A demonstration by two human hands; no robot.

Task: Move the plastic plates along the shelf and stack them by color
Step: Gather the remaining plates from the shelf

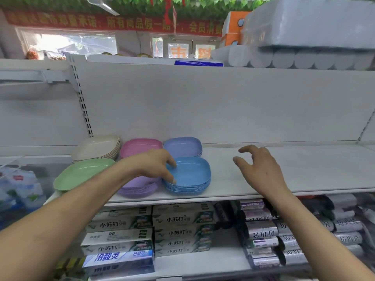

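1. Head view, layout. Six stacks of plates sit at the left end of the shelf (304, 169). Back row, left to right: cream plates (97, 148), pink plates (140, 148), lilac plates (182, 147). Front row: green plates (81, 173), purple plates (140, 188), blue plates (190, 175). The stacks stand just beside one another.
2. Head view, left hand (154, 165). It reaches over the purple plates. One finger lies inside the left rim of the blue plates and the thumb presses the edge lower down, so the narrow pinch closes on that rim. How many plates it takes in cannot be told.
3. Head view, right hand (261, 169). It hovers over bare shelf to the right of the blue plates and apart from them, its fingers spread, loosely bent and holding nothing.
4. Deciding relation. The blue plates lie between the hands, touching the left and clear of the right. The shelf runs left to right, and its free length lies beyond the right hand. A move along it would probably carry the blue plates rightward, with the right hand placed to take their far rim.
5. Below. Toothpaste boxes (121, 232) fill the lower shelf.
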